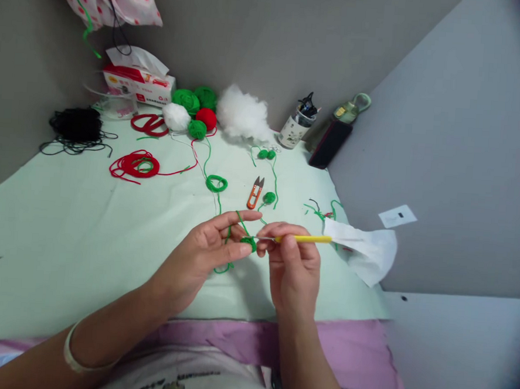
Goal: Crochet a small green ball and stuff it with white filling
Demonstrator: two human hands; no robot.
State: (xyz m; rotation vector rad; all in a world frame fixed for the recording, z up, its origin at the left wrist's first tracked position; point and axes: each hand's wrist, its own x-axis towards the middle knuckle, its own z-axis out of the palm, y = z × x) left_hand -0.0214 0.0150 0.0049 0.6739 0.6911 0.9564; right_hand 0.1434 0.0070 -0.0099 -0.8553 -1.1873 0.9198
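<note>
My left hand (210, 247) pinches a small green crochet piece (249, 242) between thumb and fingers, with green yarn (242, 221) running over the raised index finger. My right hand (291, 265) grips a yellow-handled crochet hook (303, 239) whose metal tip points left into the green piece. Both hands hover over a pale green cloth (64, 229). The green strand leads back across the cloth to a small green coil (216, 183).
Orange thread snips (255, 192) lie just beyond my hands. Farther back sit green, red and white yarn balls (194, 111), white stuffing (244, 114), red yarn loops (135, 165), black cord (76, 126), a tissue box (138, 81) and a cup of tools (296, 126). White paper (366, 251) lies to the right.
</note>
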